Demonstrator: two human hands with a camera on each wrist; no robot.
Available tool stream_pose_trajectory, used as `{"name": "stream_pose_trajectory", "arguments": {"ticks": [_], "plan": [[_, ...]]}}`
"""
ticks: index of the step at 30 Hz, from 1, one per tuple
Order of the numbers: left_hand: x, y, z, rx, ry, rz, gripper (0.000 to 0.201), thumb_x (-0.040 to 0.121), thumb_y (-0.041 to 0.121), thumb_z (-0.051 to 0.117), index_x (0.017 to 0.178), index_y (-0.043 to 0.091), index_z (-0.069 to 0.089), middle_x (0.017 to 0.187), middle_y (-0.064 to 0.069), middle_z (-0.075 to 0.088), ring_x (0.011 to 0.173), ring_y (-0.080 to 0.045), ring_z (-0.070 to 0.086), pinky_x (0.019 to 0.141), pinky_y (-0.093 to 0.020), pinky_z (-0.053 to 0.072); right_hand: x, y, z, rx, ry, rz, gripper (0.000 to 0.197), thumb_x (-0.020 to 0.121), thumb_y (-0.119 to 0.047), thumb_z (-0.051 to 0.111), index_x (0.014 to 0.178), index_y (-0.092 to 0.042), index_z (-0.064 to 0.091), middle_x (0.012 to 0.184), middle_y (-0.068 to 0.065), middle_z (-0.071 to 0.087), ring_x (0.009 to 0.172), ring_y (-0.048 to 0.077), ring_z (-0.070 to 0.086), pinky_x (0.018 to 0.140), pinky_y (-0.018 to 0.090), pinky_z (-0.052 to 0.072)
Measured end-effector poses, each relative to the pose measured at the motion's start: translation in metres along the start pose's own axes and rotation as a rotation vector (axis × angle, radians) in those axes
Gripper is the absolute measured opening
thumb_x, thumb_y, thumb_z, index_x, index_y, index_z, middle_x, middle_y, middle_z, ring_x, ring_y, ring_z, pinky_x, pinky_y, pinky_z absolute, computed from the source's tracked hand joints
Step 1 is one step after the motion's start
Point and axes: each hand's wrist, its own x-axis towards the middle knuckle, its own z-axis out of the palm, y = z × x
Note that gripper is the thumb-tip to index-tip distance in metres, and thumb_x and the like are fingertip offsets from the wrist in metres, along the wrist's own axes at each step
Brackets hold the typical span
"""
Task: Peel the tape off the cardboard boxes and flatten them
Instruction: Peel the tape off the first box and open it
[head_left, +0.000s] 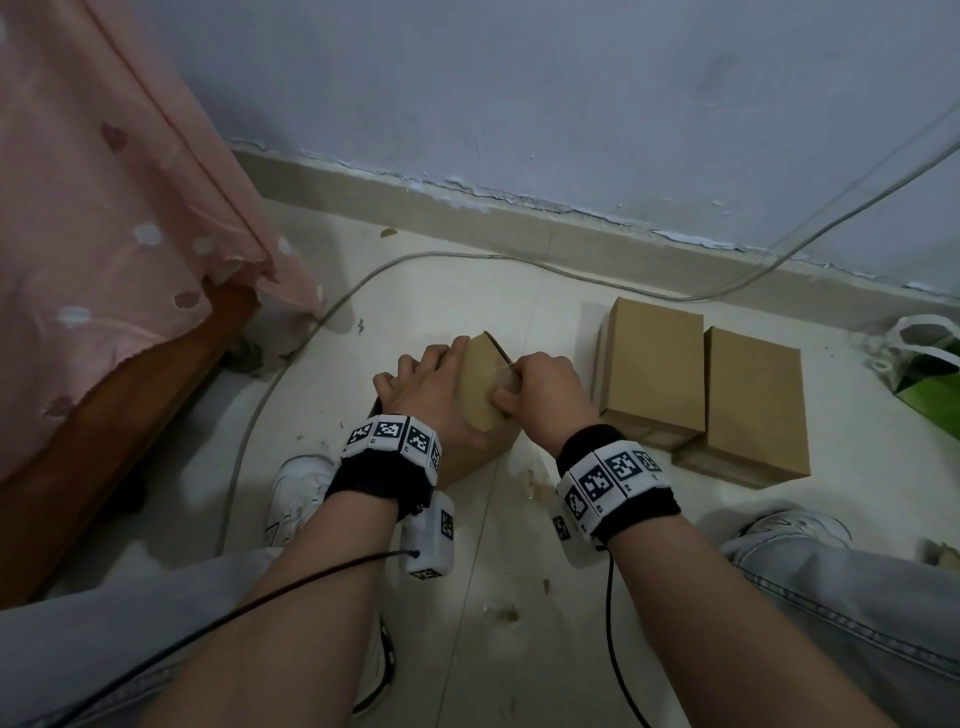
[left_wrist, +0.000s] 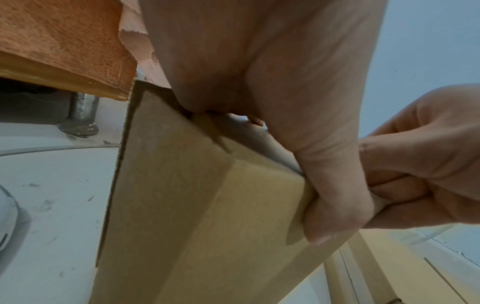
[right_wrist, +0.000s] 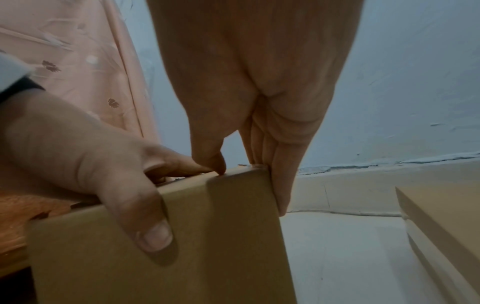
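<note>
A small brown cardboard box (head_left: 480, 387) stands tilted on the floor between my knees. My left hand (head_left: 426, 384) grips it from the left, thumb pressed on the near face (right_wrist: 153, 232) and fingers over the top. A strip of tape (right_wrist: 239, 226) runs down that face. My right hand (head_left: 540, 392) has its fingers curled at the box's upper right edge and pinches the tape where it crosses the edge, thumb tip on top (right_wrist: 218, 164). In the left wrist view the box (left_wrist: 194, 216) fills the middle, with my right hand (left_wrist: 428, 174) fisted beside my left thumb.
Two closed cardboard boxes (head_left: 649, 364) (head_left: 753, 410) lie side by side to the right. A grey cable (head_left: 311, 332) loops over the floor behind the box. A bed with a pink sheet (head_left: 104, 234) stands left. A green and white bag (head_left: 924, 364) sits far right.
</note>
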Motion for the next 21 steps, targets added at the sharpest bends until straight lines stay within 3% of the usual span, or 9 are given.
{"name": "stream_pose_trajectory", "arguments": {"ticks": [6, 8, 11, 18, 21], "plan": [[-0.006, 0.006, -0.001, -0.014, 0.0, 0.002, 0.126, 0.042, 0.065, 0.066, 0.149, 0.036, 0.007, 0.148, 0.007, 0.028, 0.123, -0.027, 0.035, 0.093, -0.045, 0.026, -0.002, -0.003, 0.006, -0.125, 0.07, 0.053, 0.023, 0.089, -0.007, 0.049, 0.068, -0.01, 0.042, 0.068, 0.005, 0.043, 0.071, 0.03, 0.049, 0.055, 0.03, 0.033], [-0.007, 0.006, -0.001, -0.02, -0.004, 0.002, 0.125, 0.043, 0.062, 0.07, 0.148, 0.037, 0.008, 0.147, 0.007, 0.029, 0.122, -0.027, 0.035, 0.092, -0.045, 0.027, -0.003, -0.001, 0.003, -0.055, 0.065, 0.065, 0.016, 0.089, -0.008, 0.05, 0.073, -0.005, 0.054, 0.07, 0.009, 0.054, 0.071, 0.031, 0.056, 0.052, 0.031, 0.04], [-0.008, 0.006, -0.002, -0.03, 0.003, -0.001, 0.121, 0.046, 0.058, 0.074, 0.147, 0.037, 0.009, 0.144, 0.007, 0.031, 0.119, -0.026, 0.036, 0.086, -0.042, 0.025, -0.008, -0.001, -0.003, 0.026, 0.009, 0.006, 0.022, 0.087, -0.021, 0.059, 0.084, -0.001, 0.066, 0.076, 0.012, 0.065, 0.073, 0.028, 0.062, 0.063, 0.034, 0.053], [-0.011, 0.01, -0.005, -0.059, -0.006, -0.001, 0.121, 0.039, 0.061, 0.061, 0.147, 0.036, 0.01, 0.145, 0.007, 0.032, 0.121, -0.028, 0.035, 0.094, -0.047, 0.027, -0.007, -0.001, 0.0, -0.024, 0.029, 0.01, 0.021, 0.088, -0.023, 0.061, 0.087, -0.002, 0.066, 0.084, 0.012, 0.064, 0.079, 0.028, 0.063, 0.07, 0.037, 0.055], [-0.012, 0.011, -0.005, -0.07, -0.002, -0.004, 0.119, 0.038, 0.061, 0.055, 0.146, 0.036, 0.011, 0.144, 0.006, 0.033, 0.121, -0.027, 0.036, 0.094, -0.047, 0.027, -0.006, -0.005, 0.0, -0.077, 0.038, 0.02, 0.02, 0.09, -0.022, 0.059, 0.087, -0.002, 0.064, 0.084, 0.011, 0.06, 0.078, 0.028, 0.059, 0.064, 0.031, 0.045]]}}
